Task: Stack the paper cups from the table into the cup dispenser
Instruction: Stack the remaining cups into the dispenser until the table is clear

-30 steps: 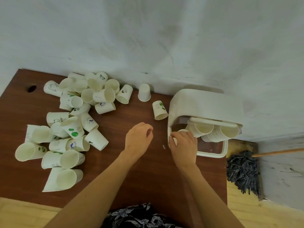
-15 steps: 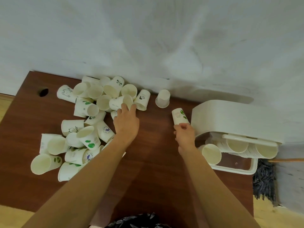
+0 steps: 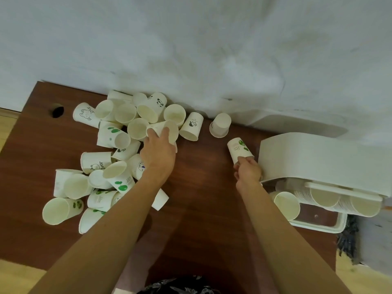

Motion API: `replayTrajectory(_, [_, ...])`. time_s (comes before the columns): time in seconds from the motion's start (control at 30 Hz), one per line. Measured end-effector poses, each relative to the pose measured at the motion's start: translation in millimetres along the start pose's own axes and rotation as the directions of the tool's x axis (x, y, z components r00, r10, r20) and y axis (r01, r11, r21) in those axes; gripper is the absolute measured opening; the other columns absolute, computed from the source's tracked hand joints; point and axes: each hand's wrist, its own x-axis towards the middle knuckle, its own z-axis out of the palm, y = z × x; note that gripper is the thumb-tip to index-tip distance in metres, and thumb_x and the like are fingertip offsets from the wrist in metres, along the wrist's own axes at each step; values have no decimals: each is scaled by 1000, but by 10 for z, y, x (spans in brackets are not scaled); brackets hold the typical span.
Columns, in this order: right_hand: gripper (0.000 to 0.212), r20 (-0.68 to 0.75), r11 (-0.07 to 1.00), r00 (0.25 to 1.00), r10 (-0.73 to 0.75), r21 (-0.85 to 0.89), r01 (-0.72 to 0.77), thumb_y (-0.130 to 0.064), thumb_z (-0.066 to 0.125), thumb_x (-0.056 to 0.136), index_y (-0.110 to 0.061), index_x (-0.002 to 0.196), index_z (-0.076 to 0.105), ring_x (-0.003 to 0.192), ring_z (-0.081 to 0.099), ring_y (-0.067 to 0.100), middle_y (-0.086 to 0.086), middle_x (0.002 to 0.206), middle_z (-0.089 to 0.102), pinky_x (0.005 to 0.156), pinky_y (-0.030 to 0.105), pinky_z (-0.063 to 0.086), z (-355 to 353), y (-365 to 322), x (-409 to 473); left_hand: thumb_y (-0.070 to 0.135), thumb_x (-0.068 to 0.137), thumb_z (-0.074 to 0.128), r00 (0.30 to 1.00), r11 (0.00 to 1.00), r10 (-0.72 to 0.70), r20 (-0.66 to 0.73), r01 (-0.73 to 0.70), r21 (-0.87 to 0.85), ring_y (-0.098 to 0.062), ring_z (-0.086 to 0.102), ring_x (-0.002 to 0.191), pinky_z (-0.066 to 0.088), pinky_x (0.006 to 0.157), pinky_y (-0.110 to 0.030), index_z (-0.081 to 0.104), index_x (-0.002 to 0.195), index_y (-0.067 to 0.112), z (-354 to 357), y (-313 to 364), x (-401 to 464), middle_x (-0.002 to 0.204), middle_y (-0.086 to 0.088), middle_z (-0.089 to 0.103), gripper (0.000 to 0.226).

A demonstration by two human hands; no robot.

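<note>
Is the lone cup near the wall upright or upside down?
Upside down. The cup stands on its wide rim on the table, with its narrow closed base upward.

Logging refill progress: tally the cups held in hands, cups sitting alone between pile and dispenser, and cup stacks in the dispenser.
Held cups: 2, pile cup in left hand, green-leaf cup in right hand
Lone cup by the wall: 1
Cup stacks in the dispenser: 3
Total: 6

Matt paper cups [image 3: 192, 126], glossy wooden table [image 3: 191, 209].

Brown table [image 3: 201, 230], scattered paper cups [image 3: 110, 166], cup dispenser [image 3: 314, 160]
</note>
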Motion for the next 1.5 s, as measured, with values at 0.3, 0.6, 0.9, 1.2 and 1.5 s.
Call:
replayTrajectory(0.3, [30,108,981,983,-151,-108,163,-19,61,95,-19,125,58,92,64,12,-3,117,61,86,30,56,-186,163,-344,16,91,57,993,989,90,-80,-98,-106,-28,58,84,45,63,-38,61,104,12,-186,-7,-188,97,-7,61,14])
replayTrajectory(0.6, [15,180,834,885,-429,-296,465,-22,60,95,-30,108,57,99,62,9,-9,109,64,84,24,53,-779,436,-722,31,92,61,975,967,194,-112,-209,-145,-25,36,105,46,68,-32,69,99,17,-120,258,-1025,116,-7,39,17])
replayTrajectory(0.9, [10,225,747,804,-550,-297,595,-23,64,93,-28,102,63,92,66,6,-15,98,65,79,24,56,-1628,606,-862,31,88,69,947,892,276,-167,-317,-323,-10,38,101,42,70,-20,71,100,23,-52,637,-1724,118,7,40,15])
replayTrajectory(1.2, [13,204,589,673,-711,-349,729,-21,66,92,-24,105,67,88,62,1,-14,98,65,74,17,52,-2326,543,-829,22,86,71,892,726,407,-198,-447,-522,-11,56,90,56,78,-33,71,101,16,104,1130,-2187,103,8,58,17])
replayTrajectory(1.5, [14,174,394,483,-858,-380,837,-28,65,91,-23,103,67,88,61,9,-13,98,63,73,25,53,-2796,358,-636,23,86,71,822,709,527,-214,-564,-422,-7,55,89,52,77,-24,73,100,18,255,1679,-2437,98,8,62,15])
